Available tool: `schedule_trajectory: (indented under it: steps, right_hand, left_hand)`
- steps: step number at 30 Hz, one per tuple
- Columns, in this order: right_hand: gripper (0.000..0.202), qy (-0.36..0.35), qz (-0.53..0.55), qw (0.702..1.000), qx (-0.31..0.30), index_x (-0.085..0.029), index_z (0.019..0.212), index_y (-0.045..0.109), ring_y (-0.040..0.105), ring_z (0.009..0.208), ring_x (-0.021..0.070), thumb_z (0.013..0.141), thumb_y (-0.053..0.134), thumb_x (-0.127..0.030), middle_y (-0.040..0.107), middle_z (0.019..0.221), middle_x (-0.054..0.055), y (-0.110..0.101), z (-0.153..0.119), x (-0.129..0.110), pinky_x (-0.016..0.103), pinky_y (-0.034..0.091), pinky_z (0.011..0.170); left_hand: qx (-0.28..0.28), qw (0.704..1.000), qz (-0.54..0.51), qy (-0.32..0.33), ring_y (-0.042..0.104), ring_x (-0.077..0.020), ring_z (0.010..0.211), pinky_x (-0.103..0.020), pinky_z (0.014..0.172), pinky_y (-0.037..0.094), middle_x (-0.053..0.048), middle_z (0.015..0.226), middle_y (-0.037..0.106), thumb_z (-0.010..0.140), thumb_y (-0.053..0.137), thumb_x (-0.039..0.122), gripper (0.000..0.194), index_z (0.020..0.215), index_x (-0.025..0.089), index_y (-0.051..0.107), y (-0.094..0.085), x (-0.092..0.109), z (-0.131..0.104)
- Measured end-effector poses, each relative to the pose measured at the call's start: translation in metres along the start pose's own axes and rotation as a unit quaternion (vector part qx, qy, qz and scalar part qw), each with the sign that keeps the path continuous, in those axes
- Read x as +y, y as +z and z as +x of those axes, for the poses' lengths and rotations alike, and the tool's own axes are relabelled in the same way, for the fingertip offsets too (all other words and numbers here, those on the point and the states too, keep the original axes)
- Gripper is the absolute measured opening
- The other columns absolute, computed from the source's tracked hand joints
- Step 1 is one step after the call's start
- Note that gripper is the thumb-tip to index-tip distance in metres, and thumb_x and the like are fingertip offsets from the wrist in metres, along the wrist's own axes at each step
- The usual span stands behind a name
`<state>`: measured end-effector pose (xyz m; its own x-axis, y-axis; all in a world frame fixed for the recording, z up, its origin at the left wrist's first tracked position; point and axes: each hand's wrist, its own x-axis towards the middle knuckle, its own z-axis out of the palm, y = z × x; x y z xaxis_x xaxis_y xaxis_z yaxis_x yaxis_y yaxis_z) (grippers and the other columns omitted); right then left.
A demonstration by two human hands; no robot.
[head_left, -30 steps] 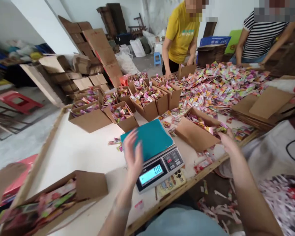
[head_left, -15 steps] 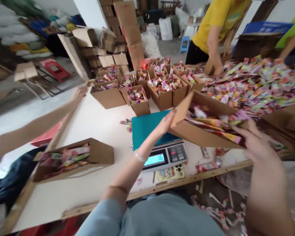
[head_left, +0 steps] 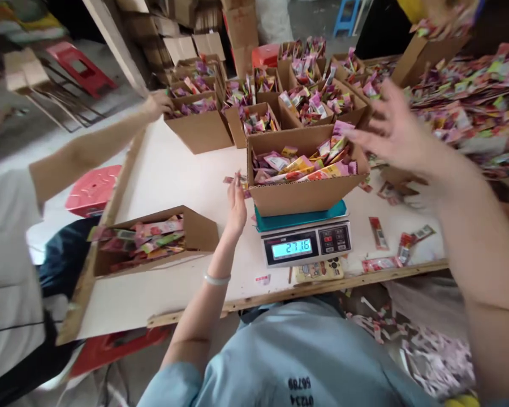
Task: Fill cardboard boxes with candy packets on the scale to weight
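Observation:
An open cardboard box (head_left: 307, 195) holding small snack packets (head_left: 305, 164) rests on the teal plate (head_left: 343, 211) of a digital scale (head_left: 272, 261). The scale's blue display (head_left: 292, 249) is lit and shows digits. Just off the box's left side, my left hand (head_left: 236, 206) is raised with its fingers stretched out, holding nothing. My right hand (head_left: 396, 133), slightly blurred, hovers by the box's upper right corner with fingers apart. A pink packet (head_left: 341, 128) sticks up at that corner, close to my right fingertips; whether they touch it I cannot tell.
Several filled boxes (head_left: 203, 127) stand together at the back of the white table. Another filled box (head_left: 199, 232) lies at the left. A co-worker's hand (head_left: 158, 104) touches the back-left box. Loose packets (head_left: 379, 233) lie right of the scale; a large heap (head_left: 470, 107) spreads behind.
The box in my hands came down level onto the scale, and both hands let go of it. The display changed to a larger number. The co-worker's hand at left moved onto a back box.

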<state>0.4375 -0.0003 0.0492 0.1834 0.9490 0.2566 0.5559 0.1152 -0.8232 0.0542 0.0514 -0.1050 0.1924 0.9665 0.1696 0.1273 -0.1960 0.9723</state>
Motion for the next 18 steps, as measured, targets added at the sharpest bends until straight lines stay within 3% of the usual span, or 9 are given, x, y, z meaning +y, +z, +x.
schedule_trajectory:
  steps: [2, 4, 6, 8, 10, 12, 15, 18]
  right_hand:
    - [0.111, -0.022, -0.061, 0.998, 0.022, -0.023, 0.165, 0.036, 0.056, 0.15, 0.0292, 0.074, 0.093, -0.051, 0.047, 0.168, 0.019, -0.022, -0.005, -0.026, 0.049, 0.048, 0.12]
    - [0.085, -0.046, -0.108, 0.993, 0.028, -0.021, 0.153, 0.05, 0.068, 0.135, 0.0198, 0.08, 0.084, -0.05, 0.067, 0.149, 0.01, -0.035, -0.005, -0.051, 0.042, 0.054, 0.11]
    - [0.061, -0.061, -0.13, 0.989, 0.019, -0.017, 0.14, 0.062, 0.073, 0.121, 0.0149, 0.087, 0.078, -0.043, 0.078, 0.126, 0.004, -0.039, -0.002, -0.071, 0.037, 0.056, 0.101]
    - [0.045, -0.067, -0.134, 0.989, 0.003, -0.017, 0.132, 0.069, 0.075, 0.11, 0.0119, 0.091, 0.077, -0.034, 0.079, 0.113, 0.001, -0.035, 0.001, -0.082, 0.033, 0.057, 0.095]
    - [0.035, -0.088, -0.136, 0.987, -0.012, -0.021, 0.125, 0.075, 0.075, 0.102, 0.0097, 0.092, 0.08, -0.03, 0.079, 0.107, -0.001, -0.027, 0.004, -0.086, 0.028, 0.059, 0.088]
    - [0.032, -0.109, -0.134, 0.985, -0.03, -0.022, 0.12, 0.078, 0.074, 0.096, 0.0106, 0.09, 0.085, -0.031, 0.078, 0.104, 0.0, -0.017, 0.006, -0.086, 0.025, 0.06, 0.082]
    - [0.032, -0.123, -0.161, 0.976, -0.079, -0.021, 0.117, 0.078, 0.073, 0.091, 0.0145, 0.092, 0.086, -0.038, 0.077, 0.1, 0.002, -0.006, 0.006, -0.085, 0.032, 0.063, 0.084]
    - [0.026, -0.141, -0.217, 0.96, -0.109, -0.02, 0.111, 0.076, 0.071, 0.087, 0.0177, 0.091, 0.085, -0.034, 0.077, 0.097, 0.003, -0.002, 0.003, -0.086, 0.041, 0.063, 0.091]
  left_hand:
    - [0.037, 0.999, 0.003, 0.008, 0.026, -0.0248, 0.171, -0.047, 0.139, 0.03, -0.004, 0.18, 0.033, 0.106, 0.039, 0.074, 0.068, 0.164, 0.038, 0.043, -0.006, 0.003, -0.013]
    - [0.07, 0.997, 0.008, 0.003, 0.03, -0.0275, 0.17, -0.048, 0.138, 0.032, -0.006, 0.183, 0.027, 0.106, 0.041, 0.075, 0.072, 0.166, 0.037, 0.039, -0.014, 0.003, -0.027]
    - [0.098, 0.994, 0.039, -0.008, 0.035, -0.0309, 0.167, -0.052, 0.137, 0.032, -0.011, 0.182, 0.028, 0.106, 0.044, 0.072, 0.073, 0.168, 0.033, 0.037, -0.023, -0.001, -0.042]
    - [0.091, 0.986, 0.139, 0.0, 0.029, -0.0346, 0.17, -0.057, 0.139, 0.026, -0.017, 0.18, 0.031, 0.107, 0.049, 0.063, 0.072, 0.168, 0.026, 0.039, -0.032, -0.01, -0.058]
    - [0.045, 0.955, 0.293, 0.014, 0.012, -0.0376, 0.174, -0.063, 0.141, 0.014, -0.022, 0.18, 0.031, 0.109, 0.05, 0.046, 0.064, 0.165, 0.016, 0.045, -0.043, -0.024, -0.073]
    - [-0.005, 0.903, 0.43, 0.005, 0.001, -0.0395, 0.174, -0.067, 0.14, 0.008, -0.026, 0.18, 0.028, 0.108, 0.042, 0.029, 0.058, 0.161, 0.006, 0.051, -0.055, -0.037, -0.087]
    - [-0.036, 0.843, 0.536, -0.026, 0.008, -0.0417, 0.173, -0.069, 0.139, 0.014, -0.031, 0.178, 0.027, 0.105, 0.033, 0.018, 0.059, 0.157, -0.002, 0.053, -0.076, -0.05, -0.105]
    - [-0.035, 0.822, 0.568, -0.012, 0.018, -0.0414, 0.171, -0.068, 0.138, 0.02, -0.034, 0.174, 0.032, 0.107, 0.032, 0.024, 0.061, 0.158, -0.004, 0.051, -0.105, -0.054, -0.125]
